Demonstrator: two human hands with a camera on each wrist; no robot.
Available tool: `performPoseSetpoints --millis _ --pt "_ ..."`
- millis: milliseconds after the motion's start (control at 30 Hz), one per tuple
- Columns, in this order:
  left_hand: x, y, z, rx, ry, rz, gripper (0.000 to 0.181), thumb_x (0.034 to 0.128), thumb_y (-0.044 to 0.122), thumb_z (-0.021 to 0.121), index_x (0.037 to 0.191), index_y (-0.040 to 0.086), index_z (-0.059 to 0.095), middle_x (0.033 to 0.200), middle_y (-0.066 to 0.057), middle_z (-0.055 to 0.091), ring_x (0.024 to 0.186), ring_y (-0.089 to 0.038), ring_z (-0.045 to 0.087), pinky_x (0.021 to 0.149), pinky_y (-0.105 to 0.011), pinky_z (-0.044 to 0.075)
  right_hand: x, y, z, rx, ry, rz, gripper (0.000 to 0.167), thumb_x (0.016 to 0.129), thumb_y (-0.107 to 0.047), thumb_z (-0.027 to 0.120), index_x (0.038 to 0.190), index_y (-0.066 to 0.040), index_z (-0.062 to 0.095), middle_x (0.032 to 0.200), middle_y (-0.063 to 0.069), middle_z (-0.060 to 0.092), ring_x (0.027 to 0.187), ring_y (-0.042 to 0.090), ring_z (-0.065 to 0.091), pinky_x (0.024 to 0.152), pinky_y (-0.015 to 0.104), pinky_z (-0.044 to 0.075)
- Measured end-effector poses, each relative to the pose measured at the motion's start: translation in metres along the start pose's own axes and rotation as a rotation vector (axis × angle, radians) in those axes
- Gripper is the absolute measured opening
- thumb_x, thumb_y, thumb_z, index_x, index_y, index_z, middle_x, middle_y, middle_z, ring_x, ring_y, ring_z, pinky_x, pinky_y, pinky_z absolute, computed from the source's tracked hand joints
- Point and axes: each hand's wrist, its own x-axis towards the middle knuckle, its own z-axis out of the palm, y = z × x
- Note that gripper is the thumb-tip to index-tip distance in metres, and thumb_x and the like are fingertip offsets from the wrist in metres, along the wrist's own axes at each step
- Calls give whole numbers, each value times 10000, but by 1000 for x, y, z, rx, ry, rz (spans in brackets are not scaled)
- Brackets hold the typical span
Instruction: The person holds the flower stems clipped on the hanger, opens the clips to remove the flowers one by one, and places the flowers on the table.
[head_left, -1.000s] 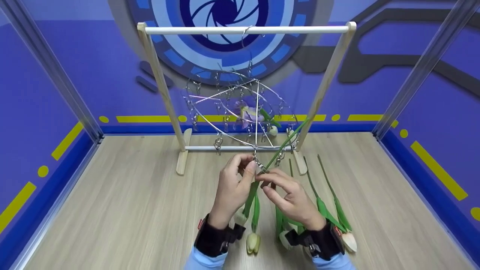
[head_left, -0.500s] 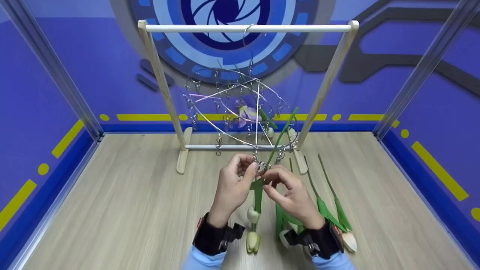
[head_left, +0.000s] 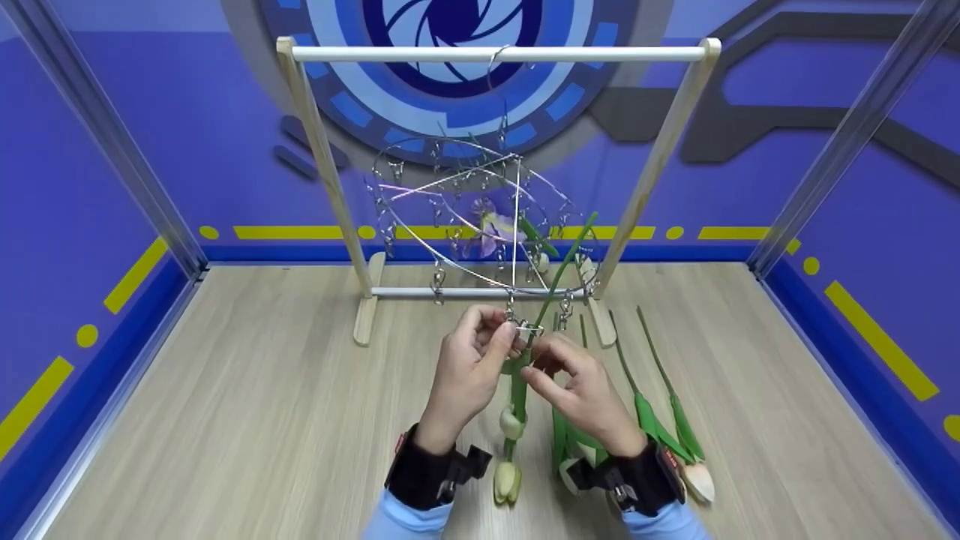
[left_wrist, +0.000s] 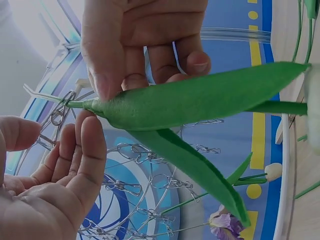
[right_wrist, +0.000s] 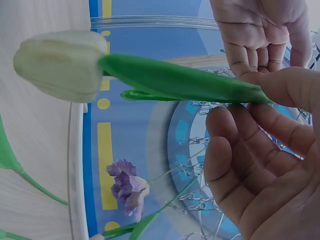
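My left hand (head_left: 469, 379) pinches a metal clip (head_left: 529, 330) at the near edge of a round wire clip hanger (head_left: 515, 225). With thumb and forefinger, my right hand (head_left: 589, 390) holds a white artificial tulip (head_left: 512, 424) where its leaves meet the stem. This tulip hangs head down, and its bare stem rises past the clip, leaning right. The right wrist view shows the pale bloom (right_wrist: 60, 65) and the thumb on the leaf base. Whether the clip's jaws grip the stem cannot be told. Under it, another tulip (head_left: 508, 481) lies on the table.
A wooden rack (head_left: 495, 54) with a white top bar carries the hanger. A purple iris (head_left: 495, 231) and another white tulip (head_left: 541, 262) hang at its far side. More tulips (head_left: 697, 480) lie on the table (head_left: 247, 420) at the right. Blue-purple panels stand around.
The held tulip has swung more upright: its bloom moved right from beside my left wrist, and its stem end came down and left. My right fingers drew in around the stem; my left hand stayed.
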Motion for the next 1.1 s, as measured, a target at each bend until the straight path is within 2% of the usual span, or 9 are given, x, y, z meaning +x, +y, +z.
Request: performPoseSetpoints --millis 200,400,567,733,867,1100 --pt "0 -2 0 -42 3 -19 145 1048 45 549 1115 -84 555 964 -190 654 833 -230 689 744 -336 610 -1 -1 0 8 -1 -3 168 921 34 721 1032 -91 702 880 3 654 765 100 605 651 249 521" --pt "1 -4 1 -62 7 -20 138 1039 38 562 1102 -85 555 960 -192 641 824 -213 672 744 -302 598 1 -2 0 -11 6 -63 178 908 79 700 975 -86 696 831 10 644 720 120 600 627 252 513" --pt "1 -3 2 -7 27 6 160 1030 77 607 1098 -66 589 964 -156 652 831 -255 670 743 -274 579 2 -3 0 -61 8 -119 186 888 93 694 917 -90 675 805 -1 626 693 114 582 589 257 511" --pt "1 -4 1 66 50 28 161 1030 116 626 1085 -35 622 942 -120 667 808 -217 668 713 -254 546 3 -3 0 -93 6 -148 192 876 95 689 884 -94 657 782 -8 609 670 103 565 573 230 494" --pt "1 -5 0 108 62 39 151 1031 131 626 1068 -16 637 918 -101 677 785 -189 667 680 -238 516 3 -3 1 -98 4 -148 194 874 90 692 885 -101 659 782 -14 608 667 98 563 574 226 492" --pt "1 -5 0 130 85 63 116 1023 117 628 1012 3 642 849 -66 662 732 -140 626 644 -223 482 2 -2 0 -92 3 -130 190 873 83 695 920 -100 684 795 -17 619 675 93 563 575 239 498"
